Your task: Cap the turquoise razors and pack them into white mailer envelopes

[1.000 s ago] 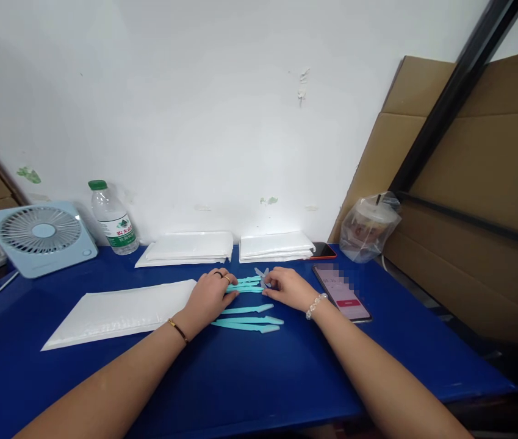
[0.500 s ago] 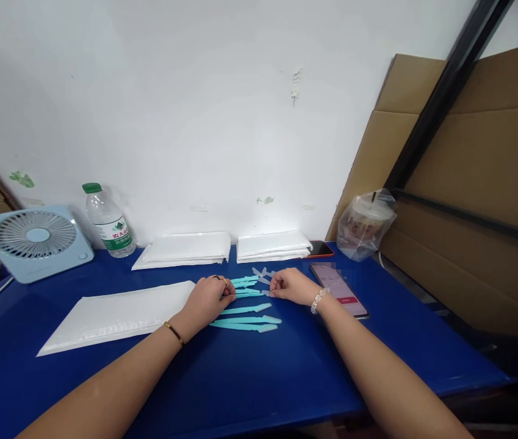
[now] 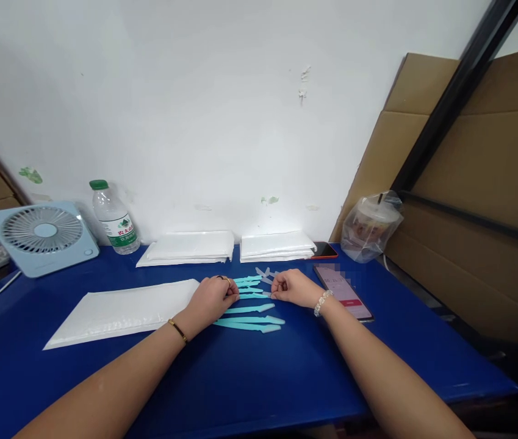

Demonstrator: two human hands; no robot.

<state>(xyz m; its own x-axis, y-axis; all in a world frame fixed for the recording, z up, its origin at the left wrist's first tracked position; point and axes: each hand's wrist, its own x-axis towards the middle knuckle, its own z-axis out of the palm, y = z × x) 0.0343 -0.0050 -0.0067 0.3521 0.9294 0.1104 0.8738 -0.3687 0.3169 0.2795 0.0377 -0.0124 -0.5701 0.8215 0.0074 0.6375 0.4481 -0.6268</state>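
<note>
Turquoise eyebrow razors (image 3: 248, 319), work partway, we judge: three lie apart, others bunched; our left hand (image 3: 214, 297) pinches the bunch, our right hand (image 3: 290, 288) a translucent tip (image 3: 266, 294).

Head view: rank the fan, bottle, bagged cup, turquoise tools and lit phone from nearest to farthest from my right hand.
From your right hand:
1. Turquoise tools, right by the fingers, on their left.
2. Lit phone, just right of the hand.
3. Bagged cup, farther back right.
4. Bottle, back left.
5. Fan, far left.
</note>
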